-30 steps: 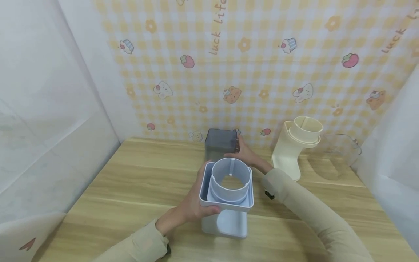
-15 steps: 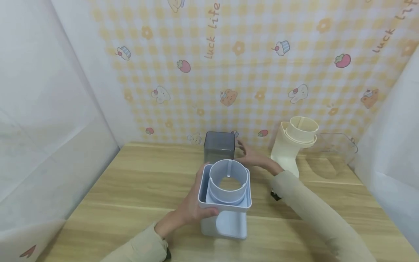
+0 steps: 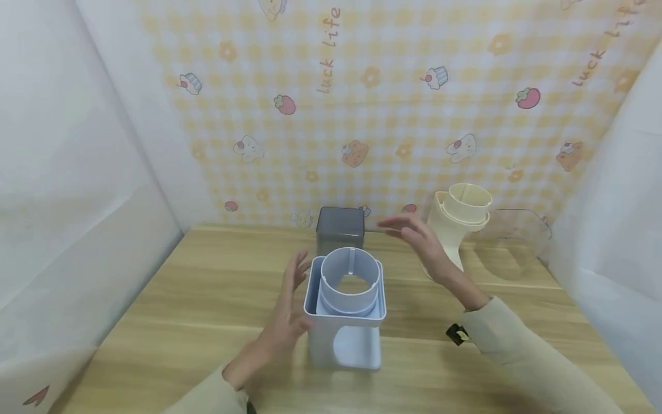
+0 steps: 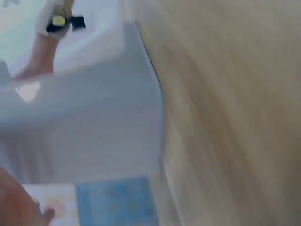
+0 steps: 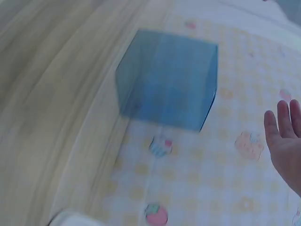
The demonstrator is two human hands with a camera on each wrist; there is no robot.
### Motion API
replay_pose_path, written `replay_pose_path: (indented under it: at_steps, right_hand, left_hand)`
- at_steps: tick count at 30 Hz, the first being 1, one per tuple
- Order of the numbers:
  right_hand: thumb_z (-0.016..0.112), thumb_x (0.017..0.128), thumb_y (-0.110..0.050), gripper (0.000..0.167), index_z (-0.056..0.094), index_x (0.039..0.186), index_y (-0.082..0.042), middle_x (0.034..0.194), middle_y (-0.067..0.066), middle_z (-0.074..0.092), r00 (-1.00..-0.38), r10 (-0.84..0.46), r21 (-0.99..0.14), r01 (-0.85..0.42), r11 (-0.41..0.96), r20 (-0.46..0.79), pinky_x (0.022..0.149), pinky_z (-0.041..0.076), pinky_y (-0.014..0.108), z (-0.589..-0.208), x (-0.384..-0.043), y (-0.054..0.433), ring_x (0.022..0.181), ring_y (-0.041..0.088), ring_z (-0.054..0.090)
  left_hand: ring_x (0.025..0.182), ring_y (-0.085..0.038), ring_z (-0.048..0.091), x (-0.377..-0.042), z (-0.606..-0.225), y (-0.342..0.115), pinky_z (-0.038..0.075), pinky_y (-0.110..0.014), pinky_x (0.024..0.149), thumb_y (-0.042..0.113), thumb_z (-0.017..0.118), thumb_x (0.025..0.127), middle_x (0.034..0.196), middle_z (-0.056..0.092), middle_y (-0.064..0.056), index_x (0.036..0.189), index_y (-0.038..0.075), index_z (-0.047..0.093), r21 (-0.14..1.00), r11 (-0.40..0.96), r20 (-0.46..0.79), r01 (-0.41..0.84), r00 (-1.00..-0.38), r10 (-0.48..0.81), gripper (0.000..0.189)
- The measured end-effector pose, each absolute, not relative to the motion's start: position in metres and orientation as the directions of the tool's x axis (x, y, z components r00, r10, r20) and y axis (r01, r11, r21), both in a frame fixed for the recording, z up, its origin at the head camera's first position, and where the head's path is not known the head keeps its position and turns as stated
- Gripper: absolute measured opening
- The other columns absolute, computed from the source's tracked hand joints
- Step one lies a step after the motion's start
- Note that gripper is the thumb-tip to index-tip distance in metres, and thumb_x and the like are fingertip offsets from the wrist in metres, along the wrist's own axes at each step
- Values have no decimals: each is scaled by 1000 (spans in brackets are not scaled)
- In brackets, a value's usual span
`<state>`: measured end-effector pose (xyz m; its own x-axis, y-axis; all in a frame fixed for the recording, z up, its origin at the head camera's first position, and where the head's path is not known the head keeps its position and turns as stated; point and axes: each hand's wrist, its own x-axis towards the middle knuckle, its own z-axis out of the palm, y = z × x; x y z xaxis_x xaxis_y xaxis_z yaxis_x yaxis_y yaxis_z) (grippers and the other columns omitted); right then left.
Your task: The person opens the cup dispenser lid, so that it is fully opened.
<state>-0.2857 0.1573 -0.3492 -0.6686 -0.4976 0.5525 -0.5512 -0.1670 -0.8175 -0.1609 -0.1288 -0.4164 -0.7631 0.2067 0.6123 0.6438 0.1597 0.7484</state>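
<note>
A pale blue plastic stand [image 3: 343, 322], with a round collar inside its square top and a scooped foot below, stands upright on the table. At its left side is my left hand [image 3: 281, 316], fingers spread and apart from its wall; the left wrist view shows the stand's wall [image 4: 94, 136] close up. Behind the stand, against the wall, sits a smoky see-through square box [image 3: 340, 230], its lower part hidden by the stand. My right hand [image 3: 421, 244] hovers to the right of that box, fingers extended and holding nothing. The right wrist view shows the box [image 5: 164, 80] standing apart from the hand.
A cream stand [image 3: 450, 230] of the same shape is at the back right, partly behind my right hand. Next to it lies a clear see-through container [image 3: 509, 259]. A checked cloth [image 3: 289, 69] covers the back wall, with white sheets at both sides.
My left hand has let go of the blue stand and drawn away to its left. My right hand has left the smoky box and moved right. The box and stand keep their places.
</note>
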Motion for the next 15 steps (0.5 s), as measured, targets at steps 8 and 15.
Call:
replay_pose_path:
  at_steps: [8,15]
  right_hand:
    - [14,109,-42,56,40,145,-7,149,11,47,-555,-756,-937,-173,-305,348,116,36,38,-345,-282,119,140,20,44]
    - [6,96,-74,95,16,158,-3,163,24,20,-464,-877,-988,30,-154,123,119,27,51,-346,-273,90,150,37,26]
  left_hand:
    - [152,-17,15,-81,-410,-112,13,-24,120,41,10,108,167,15,-6,161,8,8,807,194,571,558,-821,-12,62]
    - [155,-9,3,-68,-453,-99,6,-10,116,49,5,105,169,0,-6,157,-6,5,682,181,708,709,-702,83,76]
